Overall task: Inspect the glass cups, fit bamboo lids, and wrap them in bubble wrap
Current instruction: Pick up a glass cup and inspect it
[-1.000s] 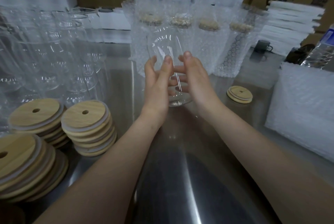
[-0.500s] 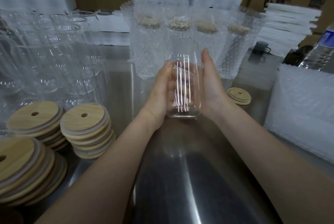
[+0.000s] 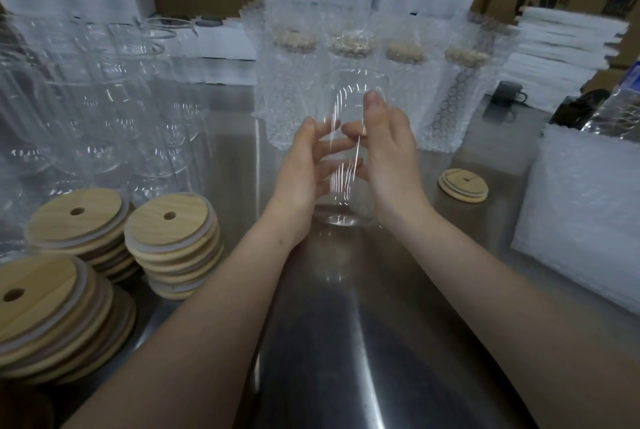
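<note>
A clear glass cup (image 3: 349, 214) stands upright between my two hands above the steel table, mouth up, with no lid on it. My left hand (image 3: 304, 169) holds its left side, fingers curled round the glass. My right hand (image 3: 389, 151) holds the right side, thumb up near the rim and fingers wrapped behind. Stacks of bamboo lids (image 3: 173, 241) with straw holes lie at the left. Two lids (image 3: 463, 184) lie to the right of my hands. Several bubble-wrapped cups (image 3: 287, 89) with lids stand in a row behind.
Many bare glass cups (image 3: 104, 110) crowd the left side of the steel table (image 3: 346, 342). A pile of bubble wrap (image 3: 585, 214) sits at the right. White boxes and folded sheets (image 3: 561, 51) line the back, with a small dark mug (image 3: 507, 93) and a plastic bottle (image 3: 620, 96).
The cup went from tilted to upright a second ago. Since then my fingers have shifted round it, the right thumb rising toward the rim, and the glass seems to have turned.
</note>
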The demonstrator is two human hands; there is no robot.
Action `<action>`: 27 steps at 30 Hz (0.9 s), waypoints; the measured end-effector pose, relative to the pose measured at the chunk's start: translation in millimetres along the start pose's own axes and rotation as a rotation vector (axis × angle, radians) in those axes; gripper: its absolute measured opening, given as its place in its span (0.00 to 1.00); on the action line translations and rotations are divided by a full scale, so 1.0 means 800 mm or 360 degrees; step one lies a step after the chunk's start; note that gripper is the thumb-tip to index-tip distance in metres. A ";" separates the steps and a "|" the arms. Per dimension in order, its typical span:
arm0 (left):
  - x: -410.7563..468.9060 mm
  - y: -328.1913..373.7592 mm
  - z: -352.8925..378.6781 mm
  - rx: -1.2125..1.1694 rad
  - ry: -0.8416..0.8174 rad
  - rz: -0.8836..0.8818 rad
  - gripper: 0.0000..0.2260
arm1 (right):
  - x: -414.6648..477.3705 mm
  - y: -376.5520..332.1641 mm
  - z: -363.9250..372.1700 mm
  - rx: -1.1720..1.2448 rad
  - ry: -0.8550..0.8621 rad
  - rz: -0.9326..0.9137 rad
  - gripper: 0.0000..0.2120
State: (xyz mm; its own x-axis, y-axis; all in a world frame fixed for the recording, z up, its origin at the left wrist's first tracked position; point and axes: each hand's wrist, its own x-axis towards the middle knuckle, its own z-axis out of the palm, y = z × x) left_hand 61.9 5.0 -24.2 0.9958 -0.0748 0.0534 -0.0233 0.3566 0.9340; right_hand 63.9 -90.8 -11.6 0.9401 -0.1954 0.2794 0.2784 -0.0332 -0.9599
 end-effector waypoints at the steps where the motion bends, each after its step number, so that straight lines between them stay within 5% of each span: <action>1: 0.000 0.001 0.001 0.0007 0.0011 0.0012 0.24 | -0.002 -0.001 0.001 -0.0067 0.0020 -0.0035 0.33; 4: -0.002 0.004 0.004 0.0082 0.0011 0.0023 0.27 | -0.006 -0.005 0.001 -0.0237 0.0069 -0.0116 0.37; 10: -0.009 0.006 0.011 0.0145 0.0085 0.0054 0.29 | -0.011 0.000 -0.001 -0.0564 0.0163 -0.0357 0.27; 18: -0.008 -0.005 0.016 -0.0180 0.0285 -0.0010 0.24 | -0.031 -0.004 0.022 -0.0821 0.0267 -0.0676 0.36; 27: -0.009 -0.012 0.021 -0.0147 0.0377 0.0240 0.22 | -0.024 0.009 0.017 -0.0555 0.0216 -0.0667 0.31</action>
State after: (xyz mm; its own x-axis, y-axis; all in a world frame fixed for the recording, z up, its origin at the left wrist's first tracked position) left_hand 53.4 -13.5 -27.6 0.9750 0.2009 0.0951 -0.1751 0.4312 0.8851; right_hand 50.6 -74.3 -23.5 0.7227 -0.2192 0.6555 0.5197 -0.4529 -0.7245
